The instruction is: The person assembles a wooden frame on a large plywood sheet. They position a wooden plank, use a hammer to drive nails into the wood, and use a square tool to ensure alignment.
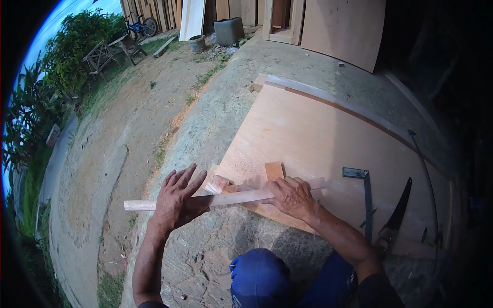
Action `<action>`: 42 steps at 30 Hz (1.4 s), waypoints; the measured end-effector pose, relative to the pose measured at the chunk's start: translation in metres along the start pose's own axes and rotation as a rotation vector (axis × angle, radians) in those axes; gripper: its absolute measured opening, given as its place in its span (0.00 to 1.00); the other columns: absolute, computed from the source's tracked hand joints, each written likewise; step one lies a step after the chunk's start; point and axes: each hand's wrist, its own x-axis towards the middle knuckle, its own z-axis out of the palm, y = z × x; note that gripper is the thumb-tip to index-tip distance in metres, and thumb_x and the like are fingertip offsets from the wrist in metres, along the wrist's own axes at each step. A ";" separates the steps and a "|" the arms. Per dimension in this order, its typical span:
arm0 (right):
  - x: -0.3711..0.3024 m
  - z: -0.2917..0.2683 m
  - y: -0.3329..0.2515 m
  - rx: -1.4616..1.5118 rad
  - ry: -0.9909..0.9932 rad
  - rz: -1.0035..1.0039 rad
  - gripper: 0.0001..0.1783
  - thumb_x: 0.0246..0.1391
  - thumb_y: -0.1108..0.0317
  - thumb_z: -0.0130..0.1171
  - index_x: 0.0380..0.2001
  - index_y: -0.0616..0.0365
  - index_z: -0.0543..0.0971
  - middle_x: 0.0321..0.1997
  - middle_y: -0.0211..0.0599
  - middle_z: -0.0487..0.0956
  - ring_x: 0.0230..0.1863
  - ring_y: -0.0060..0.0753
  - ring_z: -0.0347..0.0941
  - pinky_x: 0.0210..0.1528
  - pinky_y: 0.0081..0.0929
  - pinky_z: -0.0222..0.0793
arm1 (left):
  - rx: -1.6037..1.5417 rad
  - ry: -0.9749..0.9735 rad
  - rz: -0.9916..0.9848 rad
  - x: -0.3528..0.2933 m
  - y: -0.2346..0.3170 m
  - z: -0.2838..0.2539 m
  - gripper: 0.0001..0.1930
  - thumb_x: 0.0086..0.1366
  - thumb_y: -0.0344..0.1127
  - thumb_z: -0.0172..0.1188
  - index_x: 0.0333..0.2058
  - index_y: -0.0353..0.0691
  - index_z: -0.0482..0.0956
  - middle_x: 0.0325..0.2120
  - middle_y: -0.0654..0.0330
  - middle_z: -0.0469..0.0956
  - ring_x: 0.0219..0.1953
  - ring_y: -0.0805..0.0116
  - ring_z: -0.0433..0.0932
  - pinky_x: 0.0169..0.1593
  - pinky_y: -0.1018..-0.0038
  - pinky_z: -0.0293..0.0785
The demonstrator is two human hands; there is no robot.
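Observation:
A long, narrow wooden strip lies crosswise in front of me, its left end out past the plywood panel's edge. My right hand is closed round it near its right end. My left hand is against the strip nearer the other end, fingers stretched up and spread, the palm side partly hidden. Beneath the right part of the strip is a large plywood panel. A small wooden block sits on the panel just beyond the strip. Some crumpled pale and brown pieces lie near the panel's left corner.
Right of my right hand, a try square and a handsaw rest on the panel. A long pale board runs along its far edge. Concrete surrounds the panel; a grey plastic container and a bucket stand farther off.

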 end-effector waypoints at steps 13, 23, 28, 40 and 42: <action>0.121 0.095 0.004 1.115 0.304 0.967 0.30 0.65 0.54 0.60 0.64 0.58 0.70 0.60 0.44 0.77 0.58 0.37 0.73 0.59 0.34 0.70 | -0.994 0.418 -0.832 0.046 -0.062 0.281 0.24 0.73 0.45 0.52 0.58 0.31 0.76 0.52 0.43 0.80 0.56 0.48 0.77 0.61 0.56 0.70; 0.196 0.162 0.042 1.304 0.498 1.209 0.23 0.66 0.55 0.59 0.54 0.63 0.76 0.48 0.46 0.82 0.47 0.35 0.78 0.47 0.37 0.73 | -0.699 0.590 -0.861 0.062 -0.027 0.289 0.27 0.77 0.50 0.39 0.54 0.34 0.79 0.45 0.50 0.84 0.45 0.54 0.81 0.53 0.62 0.73; 0.223 0.191 0.052 1.181 0.606 1.176 0.30 0.65 0.56 0.59 0.62 0.67 0.71 0.51 0.54 0.81 0.50 0.43 0.79 0.50 0.37 0.75 | -0.556 0.588 -0.732 0.069 -0.022 0.288 0.32 0.77 0.54 0.34 0.55 0.34 0.79 0.47 0.48 0.82 0.51 0.51 0.78 0.57 0.60 0.70; 0.227 0.153 0.113 0.237 0.193 0.254 0.42 0.48 0.81 0.54 0.70 0.58 0.62 0.68 0.52 0.64 0.70 0.61 0.57 0.71 0.48 0.56 | -0.407 0.392 -0.747 0.075 -0.016 0.261 0.20 0.69 0.44 0.54 0.53 0.41 0.82 0.44 0.56 0.83 0.56 0.52 0.74 0.63 0.55 0.61; 0.252 0.135 0.120 -0.128 0.071 0.113 0.37 0.53 0.77 0.54 0.68 0.50 0.66 0.69 0.43 0.65 0.72 0.48 0.57 0.72 0.47 0.55 | -0.441 0.412 -0.775 0.070 -0.023 0.274 0.20 0.71 0.43 0.50 0.55 0.41 0.80 0.48 0.55 0.81 0.57 0.51 0.73 0.66 0.51 0.59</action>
